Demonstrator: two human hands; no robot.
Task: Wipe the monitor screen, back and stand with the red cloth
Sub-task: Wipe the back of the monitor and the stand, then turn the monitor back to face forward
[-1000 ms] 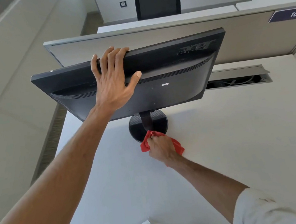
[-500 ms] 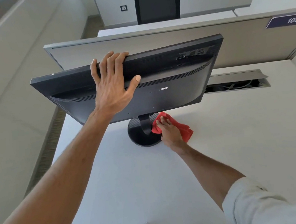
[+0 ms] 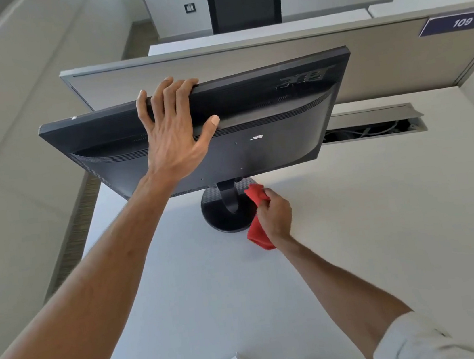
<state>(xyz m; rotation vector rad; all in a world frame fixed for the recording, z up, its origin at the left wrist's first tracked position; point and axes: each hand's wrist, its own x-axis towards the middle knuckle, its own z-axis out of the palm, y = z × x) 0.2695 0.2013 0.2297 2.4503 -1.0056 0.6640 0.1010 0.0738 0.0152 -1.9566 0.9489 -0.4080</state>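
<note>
A black monitor point(image 3: 268, 127) stands on the white desk with its back toward me, the screen hidden on the far side. My left hand point(image 3: 174, 133) grips its top edge, fingers hooked over the rim and thumb spread on the back panel. Below it, the neck joins a round black stand base point(image 3: 219, 214). My right hand point(image 3: 275, 215) holds the bunched red cloth point(image 3: 259, 233) against the right rim of the base, with one end of the cloth sticking up beside the neck.
A grey partition point(image 3: 244, 61) with a "109" label point(image 3: 460, 22) runs behind the monitor. An open cable slot point(image 3: 373, 128) lies in the desk point(image 3: 385, 220) at the right rear. The desk's left edge drops to the floor.
My right hand has carried the cloth from the front of the base round to its right side and turned it upright. The left hand has kept its grip on the top edge.
</note>
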